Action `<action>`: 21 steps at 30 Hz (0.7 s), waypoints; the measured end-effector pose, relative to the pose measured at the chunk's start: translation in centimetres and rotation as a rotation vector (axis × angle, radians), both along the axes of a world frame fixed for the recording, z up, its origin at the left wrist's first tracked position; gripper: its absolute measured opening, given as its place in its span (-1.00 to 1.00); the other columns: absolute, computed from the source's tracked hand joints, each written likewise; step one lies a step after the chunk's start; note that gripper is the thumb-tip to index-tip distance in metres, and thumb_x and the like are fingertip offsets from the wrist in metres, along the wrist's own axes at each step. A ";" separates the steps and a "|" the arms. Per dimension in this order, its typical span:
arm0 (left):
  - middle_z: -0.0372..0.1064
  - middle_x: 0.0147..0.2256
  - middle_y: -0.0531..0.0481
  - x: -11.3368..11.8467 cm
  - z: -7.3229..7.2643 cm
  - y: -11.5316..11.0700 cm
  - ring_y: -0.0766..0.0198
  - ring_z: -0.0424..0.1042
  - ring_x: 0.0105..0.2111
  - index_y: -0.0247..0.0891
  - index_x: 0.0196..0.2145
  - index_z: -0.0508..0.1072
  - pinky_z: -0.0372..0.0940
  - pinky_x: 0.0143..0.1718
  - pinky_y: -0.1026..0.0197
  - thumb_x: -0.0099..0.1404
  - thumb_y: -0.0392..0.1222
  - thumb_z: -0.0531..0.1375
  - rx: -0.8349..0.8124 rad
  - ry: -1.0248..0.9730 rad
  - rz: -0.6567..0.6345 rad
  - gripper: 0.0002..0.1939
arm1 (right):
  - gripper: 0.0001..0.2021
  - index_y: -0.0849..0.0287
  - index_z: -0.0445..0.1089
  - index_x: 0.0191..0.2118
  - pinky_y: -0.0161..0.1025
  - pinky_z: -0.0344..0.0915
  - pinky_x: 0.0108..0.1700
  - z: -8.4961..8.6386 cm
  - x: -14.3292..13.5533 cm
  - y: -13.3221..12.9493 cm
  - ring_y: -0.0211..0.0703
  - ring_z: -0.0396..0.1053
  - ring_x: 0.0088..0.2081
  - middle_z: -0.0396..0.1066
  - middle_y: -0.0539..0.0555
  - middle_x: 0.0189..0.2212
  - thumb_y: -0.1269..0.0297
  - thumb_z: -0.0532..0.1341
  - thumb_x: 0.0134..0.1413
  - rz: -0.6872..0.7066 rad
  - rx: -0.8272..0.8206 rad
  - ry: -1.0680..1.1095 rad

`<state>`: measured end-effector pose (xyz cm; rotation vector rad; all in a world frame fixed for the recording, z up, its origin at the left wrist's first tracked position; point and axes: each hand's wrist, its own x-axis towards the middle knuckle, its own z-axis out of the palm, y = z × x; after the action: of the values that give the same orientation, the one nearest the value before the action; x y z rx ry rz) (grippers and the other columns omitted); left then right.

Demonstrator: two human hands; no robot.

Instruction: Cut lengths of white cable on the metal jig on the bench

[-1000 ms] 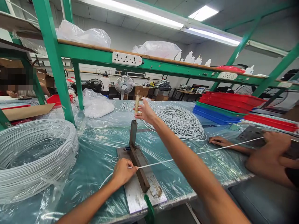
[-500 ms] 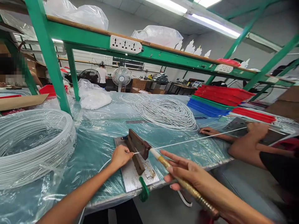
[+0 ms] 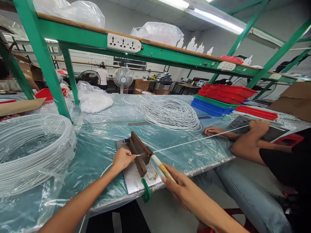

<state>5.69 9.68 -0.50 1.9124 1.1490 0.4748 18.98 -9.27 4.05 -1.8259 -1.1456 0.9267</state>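
White cable [image 3: 175, 146] runs from my left hand [image 3: 123, 159] through a brown metal cutter [image 3: 140, 151] and on to a co-worker's raised hand at the right. My left hand pinches the cable just left of the cutter's blades. The cutter sits on a metal plate [image 3: 131, 183] at the table's front edge, with a green clamp [image 3: 146, 191] beside it. Wrapped round the cutter's yellow and white handle [image 3: 162, 166] is my right hand [image 3: 175, 183]; its lower fingers are mostly hidden.
A large cable coil [image 3: 36, 145] lies at left, and a loose cable pile [image 3: 170, 113] at the back. Stacked red and blue trays [image 3: 218, 97] stand at back right. A co-worker's arm [image 3: 247, 150] rests on the table's right side. A green shelf frame [image 3: 92, 38] spans above.
My right hand has closed round the handle; its fingers were spread beside it before. The view has shifted slightly. My left hand keeps its pinch on the cable.
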 end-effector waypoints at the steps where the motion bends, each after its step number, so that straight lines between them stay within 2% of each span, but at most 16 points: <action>1: 0.05 -0.72 0.13 -0.1 -0.2 0.1 0.37 0.06 -0.62 -0.30 -0.66 0.36 -0.16 -0.54 0.28 0.03 -0.04 0.13 -0.002 -0.013 0.004 -0.72 | -0.27 0.26 0.15 0.16 -0.13 0.12 0.10 -1.4 -0.3 -0.3 0.08 0.18 0.09 0.28 0.24 0.01 -0.10 0.10 -0.09 -0.027 -0.012 -0.024; 3: 0.05 -0.71 0.12 -0.5 -0.5 0.3 0.37 0.05 -0.62 -0.31 -0.67 0.33 -0.15 -0.53 0.28 0.03 -0.03 0.12 -0.011 -0.051 0.009 -0.70 | -0.20 0.33 0.12 0.17 -0.09 0.01 0.16 -3.8 -0.7 -0.9 0.12 0.06 0.16 0.17 0.29 0.10 -0.13 0.09 -0.13 -0.075 -0.031 -0.046; 4: 0.05 -0.70 0.11 -0.7 -0.5 0.3 0.37 0.05 -0.61 -0.32 -0.67 0.32 -0.14 -0.53 0.28 0.03 -0.02 0.10 -0.017 -0.077 0.005 -0.69 | -0.19 0.34 0.11 0.18 -0.09 0.05 0.13 -4.3 -0.7 -1.1 0.13 0.10 0.14 0.17 0.30 0.10 -0.14 0.09 -0.13 -0.088 -0.031 -0.032; 5: 0.06 -0.68 0.11 -0.9 -0.3 0.2 0.37 0.05 -0.60 -0.32 -0.66 0.32 -0.12 -0.52 0.28 0.04 0.01 0.09 -0.026 -0.108 -0.008 -0.67 | -0.19 0.32 0.08 0.19 -0.09 0.16 0.05 -4.2 -0.7 -1.2 0.12 0.21 0.05 0.22 0.30 0.06 -0.13 0.08 -0.12 -0.085 -0.044 0.002; 6: 0.07 -0.66 0.10 -1.1 0.2 0.1 0.37 0.05 -0.58 -0.32 -0.64 0.33 -0.09 -0.51 0.29 0.05 0.03 0.07 -0.036 -0.140 -0.028 -0.65 | -0.19 0.26 0.03 0.22 -0.11 0.28 -0.11 -3.4 -0.6 -1.2 0.06 0.34 -0.12 0.30 0.28 -0.03 -0.13 0.09 -0.11 -0.070 -0.064 0.053; 7: 0.08 -0.65 0.10 -1.4 0.8 0.0 0.37 0.05 -0.57 -0.33 -0.62 0.34 -0.07 -0.50 0.29 0.06 0.07 0.06 -0.043 -0.167 -0.052 -0.62 | -0.19 0.18 -0.05 0.25 -0.17 0.32 -0.31 -2.1 -0.4 -1.1 -0.06 0.39 -0.34 0.37 0.21 -0.16 -0.10 0.11 -0.10 -0.046 -0.083 0.119; 8: 0.09 -0.64 0.10 -1.8 1.7 -0.3 0.37 0.05 -0.57 -0.33 -0.60 0.36 -0.06 -0.50 0.30 0.06 0.10 0.05 -0.057 -0.190 -0.080 -0.60 | -0.19 0.11 -0.10 0.26 -0.25 0.26 -0.48 -0.3 0.0 -0.8 -0.20 0.31 -0.54 0.39 0.11 -0.33 -0.07 0.14 -0.11 -0.018 -0.107 0.200; 9: 0.09 -0.64 0.09 -2.2 2.7 -0.7 0.37 0.05 -0.57 -0.33 -0.57 0.38 -0.05 -0.49 0.30 0.06 0.13 0.05 -0.084 -0.208 -0.111 -0.58 | -0.19 0.06 -0.10 0.25 -0.33 0.16 -0.58 1.8 0.4 -0.4 -0.32 0.17 -0.66 0.34 0.01 -0.47 -0.02 0.18 -0.13 0.008 -0.128 0.289; 11: 0.11 -0.64 0.09 -3.1 4.8 -1.7 0.36 0.07 -0.57 -0.32 -0.54 0.40 -0.01 -0.47 0.30 0.06 0.14 0.07 -0.180 -0.240 -0.182 -0.58 | -0.34 0.08 0.13 0.11 -0.40 0.08 -0.60 6.3 1.2 0.9 -0.41 0.05 -0.69 0.22 -0.07 -0.57 0.11 0.26 -0.19 0.053 -0.095 0.464; 12: 0.12 -0.64 0.09 -3.6 5.9 -2.3 0.35 0.10 -0.55 -0.32 -0.52 0.41 0.01 -0.45 0.30 0.05 0.13 0.09 -0.247 -0.262 -0.218 -0.60 | -0.49 0.12 0.25 -0.04 -0.41 0.11 -0.57 8.2 1.6 1.9 -0.41 0.08 -0.65 0.22 -0.06 -0.56 0.18 0.27 -0.21 0.066 -0.039 0.546; 14: 0.19 -0.60 0.07 -4.7 7.6 -3.8 0.34 0.14 -0.51 -0.30 -0.51 0.42 0.05 -0.39 0.30 0.05 0.07 0.13 -0.391 -0.320 -0.279 -0.66 | -0.76 0.18 0.30 -0.29 -0.40 0.21 -0.46 11.4 2.2 4.6 -0.37 0.20 -0.54 0.25 0.02 -0.49 0.20 0.22 -0.14 0.074 0.083 0.692; 16: 0.27 -0.54 0.07 -5.5 8.5 -5.4 0.35 0.17 -0.46 -0.29 -0.52 0.42 0.05 -0.35 0.32 0.04 0.00 0.15 -0.496 -0.363 -0.309 -0.73 | -0.75 0.19 0.28 -0.31 -0.36 0.27 -0.37 13.3 2.6 8.1 -0.31 0.27 -0.47 0.27 0.06 -0.47 0.09 0.12 0.01 0.084 0.206 0.798; 18: 0.30 -0.52 0.07 -6.0 8.8 -6.7 0.40 0.14 -0.49 -0.30 -0.55 0.41 0.02 -0.40 0.36 0.00 -0.03 0.19 -0.584 -0.374 -0.326 -0.75 | -0.57 0.19 0.28 -0.14 -0.32 0.29 -0.32 14.3 2.8 12.4 -0.26 0.30 -0.45 0.27 0.07 -0.48 -0.07 0.01 0.09 0.115 0.294 0.818; 21: 0.26 -0.56 0.09 -6.1 8.5 -7.8 0.49 0.01 -0.63 -0.31 -0.57 0.34 -0.11 -0.58 0.36 -0.08 0.02 0.24 -0.703 -0.387 -0.314 -0.68 | -0.43 0.15 0.12 0.10 -0.31 0.28 -0.30 14.8 3.1 19.3 -0.26 0.30 -0.45 0.29 0.04 -0.50 -0.14 -0.04 0.11 0.118 0.332 0.661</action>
<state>-0.45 1.88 7.96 1.2751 0.6249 0.2079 22.03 10.05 18.82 -1.0693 -0.9134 1.2051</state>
